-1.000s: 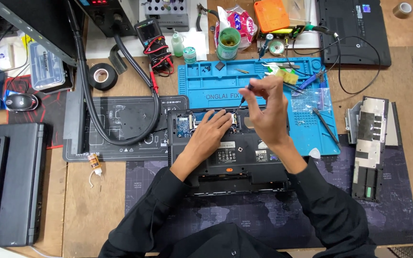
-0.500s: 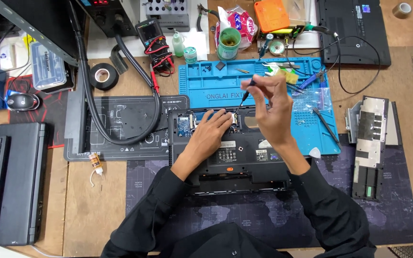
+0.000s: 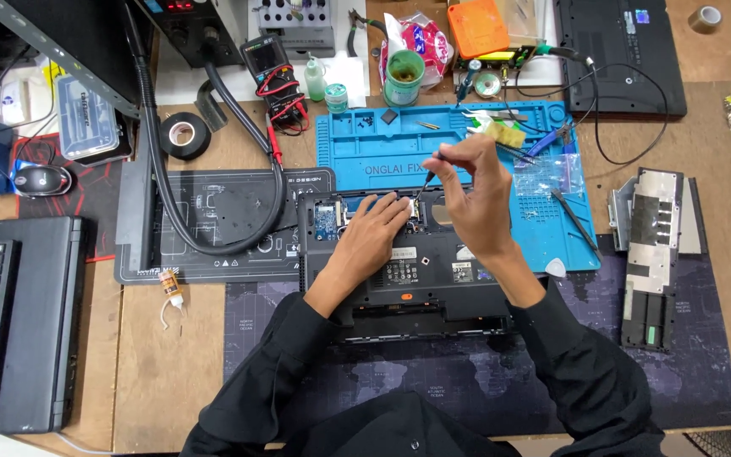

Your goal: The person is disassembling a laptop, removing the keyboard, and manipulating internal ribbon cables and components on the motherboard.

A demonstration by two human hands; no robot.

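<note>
Cluttered wooden bench (image 3: pixel 171 372); at centre frame lies an opened laptop (image 3: pixel 408 271). Left hand (image 3: pixel 374 237) rests flat and open on it, holding nothing. Right hand (image 3: pixel 475 199) pinches a screwdriver (image 3: pixel 427 175), tip down onto the laptop.

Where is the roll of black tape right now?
In the head view, the black tape roll lies upper left on the wooden bench, between the clear plastic box and the multimeter.

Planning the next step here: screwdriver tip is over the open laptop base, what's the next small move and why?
Probably seat the tip squarely and turn. The right hand holds the screwdriver angled down at the laptop base, and the left hand rests flat beside the spot, steadying it.
</note>
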